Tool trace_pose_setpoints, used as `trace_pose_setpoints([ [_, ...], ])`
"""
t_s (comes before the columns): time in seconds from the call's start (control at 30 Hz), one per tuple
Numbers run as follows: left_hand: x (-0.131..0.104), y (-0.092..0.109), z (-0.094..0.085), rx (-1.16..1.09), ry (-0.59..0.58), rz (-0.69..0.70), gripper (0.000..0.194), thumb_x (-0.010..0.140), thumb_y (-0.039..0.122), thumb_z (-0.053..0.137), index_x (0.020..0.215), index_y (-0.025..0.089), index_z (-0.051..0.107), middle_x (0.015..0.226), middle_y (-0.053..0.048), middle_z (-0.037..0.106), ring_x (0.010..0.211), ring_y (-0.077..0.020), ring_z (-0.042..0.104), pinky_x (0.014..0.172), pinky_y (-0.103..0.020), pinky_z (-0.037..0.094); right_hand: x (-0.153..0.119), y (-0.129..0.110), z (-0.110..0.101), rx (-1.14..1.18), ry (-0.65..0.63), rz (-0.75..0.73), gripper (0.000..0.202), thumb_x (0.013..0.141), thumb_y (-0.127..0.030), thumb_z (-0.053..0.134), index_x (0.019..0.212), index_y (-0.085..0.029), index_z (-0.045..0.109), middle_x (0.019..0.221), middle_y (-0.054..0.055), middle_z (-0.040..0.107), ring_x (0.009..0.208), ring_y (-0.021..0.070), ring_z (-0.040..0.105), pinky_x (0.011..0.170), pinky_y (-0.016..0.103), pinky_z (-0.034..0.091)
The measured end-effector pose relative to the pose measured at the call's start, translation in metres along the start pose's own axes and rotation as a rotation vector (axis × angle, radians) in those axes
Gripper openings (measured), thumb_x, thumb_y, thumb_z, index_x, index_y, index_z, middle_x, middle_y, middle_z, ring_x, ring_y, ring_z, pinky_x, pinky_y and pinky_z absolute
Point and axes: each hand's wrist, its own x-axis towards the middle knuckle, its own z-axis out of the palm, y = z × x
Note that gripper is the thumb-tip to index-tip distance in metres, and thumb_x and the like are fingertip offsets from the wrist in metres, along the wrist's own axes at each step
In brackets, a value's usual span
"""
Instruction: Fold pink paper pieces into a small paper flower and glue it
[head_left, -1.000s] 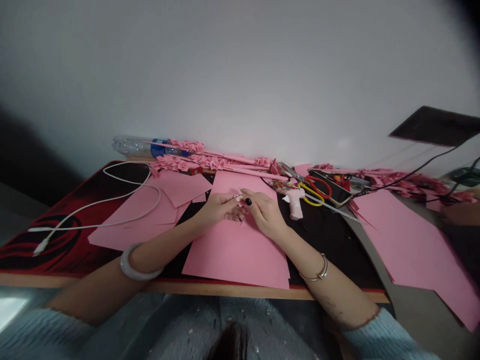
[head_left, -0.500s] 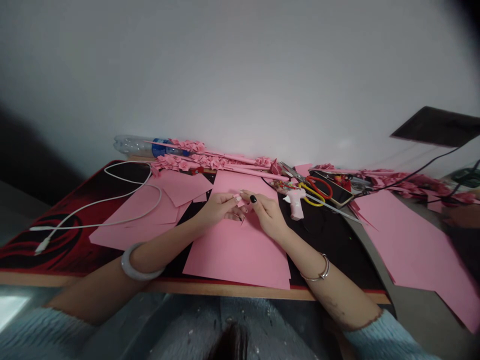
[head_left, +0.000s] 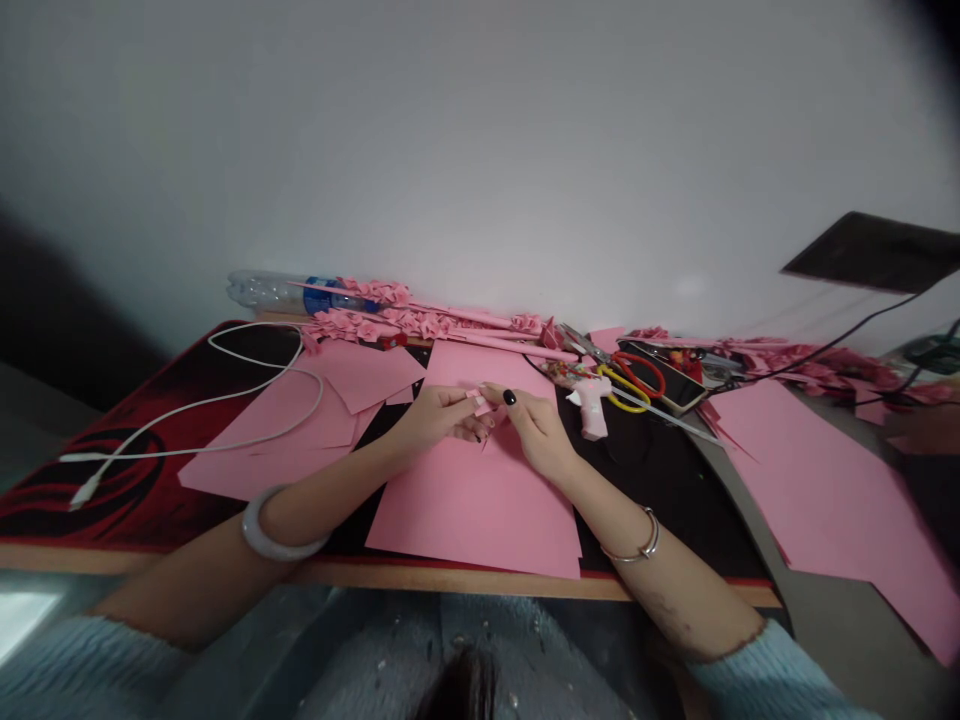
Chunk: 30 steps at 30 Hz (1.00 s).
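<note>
A small piece of pink paper [head_left: 480,400] is pinched between my two hands, its shape mostly covered by fingers. My left hand [head_left: 445,414] grips it from the left with thumb and fingertips. From the other side, my right hand [head_left: 534,424] has its fingers closed on the same piece, the dark thumbnail uppermost. Both hands are over large pink paper sheets [head_left: 472,510] lying on the dark mat. To the right of my right hand lies a pale pink glue gun [head_left: 592,406].
Scissors with red and yellow handles [head_left: 637,378] lie behind the glue gun. Pink paper flowers [head_left: 420,322] and a plastic bottle [head_left: 270,290] line the wall. A white cable [head_left: 187,452] crosses pink sheets [head_left: 281,440] on the left. More pink sheets [head_left: 817,490] lie at right.
My fingers have shifted slightly around the small pink paper, and a little more of it shows between them. The things around my hands have stayed put.
</note>
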Motion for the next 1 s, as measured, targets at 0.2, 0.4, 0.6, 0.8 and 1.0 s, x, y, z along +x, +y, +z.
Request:
trace_pose_setpoints([
  [0.2, -0.0002, 0.0005, -0.0003, -0.001, 0.002, -0.004, 0.024, 0.077, 0.032, 0.058, 0.074, 0.010, 0.064, 0.064, -0.006, 0.065, 0.057, -0.0113, 0.061, 0.061, -0.026, 0.050, -0.0003, -0.0003, 0.0001, -0.008, 0.005, 0.005, 0.044, 0.091, -0.041, 0.030, 0.109, -0.018, 0.063, 0.111, 0.010, 0.062, 0.103, 0.0199, 0.057, 0.093, 0.036, 0.041],
  [0.4, -0.0004, 0.0008, -0.0006, -0.025, -0.007, -0.009, 0.025, 0.076, 0.033, 0.059, 0.076, 0.009, 0.065, 0.064, -0.006, 0.066, 0.058, -0.0119, 0.061, 0.062, -0.026, 0.050, -0.0003, -0.0012, -0.0006, 0.002, 0.003, 0.012, 0.045, 0.091, -0.041, 0.029, 0.108, -0.018, 0.063, 0.110, 0.010, 0.062, 0.102, 0.0198, 0.057, 0.090, 0.034, 0.043],
  [0.6, 0.0001, -0.0002, -0.0010, -0.038, -0.001, -0.029, 0.025, 0.074, 0.035, 0.061, 0.075, 0.010, 0.065, 0.065, -0.006, 0.066, 0.057, -0.0121, 0.061, 0.062, -0.027, 0.050, -0.0005, -0.0027, -0.0009, -0.011, 0.007, 0.015, 0.045, 0.091, -0.042, 0.029, 0.106, -0.018, 0.064, 0.108, 0.010, 0.063, 0.100, 0.0203, 0.058, 0.091, 0.036, 0.042],
  [0.8, 0.0001, -0.0005, -0.0016, -0.017, -0.016, -0.019, 0.024, 0.075, 0.033, 0.060, 0.077, 0.009, 0.065, 0.065, -0.006, 0.065, 0.058, -0.0117, 0.062, 0.061, -0.025, 0.050, -0.0005, -0.0028, -0.0009, 0.001, 0.002, 0.017, 0.043, 0.090, -0.040, 0.031, 0.101, -0.017, 0.065, 0.105, 0.010, 0.064, 0.101, 0.0204, 0.057, 0.090, 0.035, 0.041],
  [1.0, -0.0021, 0.0044, 0.0017, 0.099, -0.089, 0.000, 0.027, 0.076, 0.035, 0.059, 0.073, 0.009, 0.063, 0.068, -0.007, 0.065, 0.059, -0.0131, 0.063, 0.061, -0.025, 0.050, 0.0006, -0.0049, 0.0001, -0.036, 0.074, 0.055, 0.033, 0.091, -0.036, 0.032, 0.097, -0.016, 0.058, 0.088, 0.007, 0.062, 0.078, 0.0162, 0.058, 0.072, 0.028, 0.044],
])
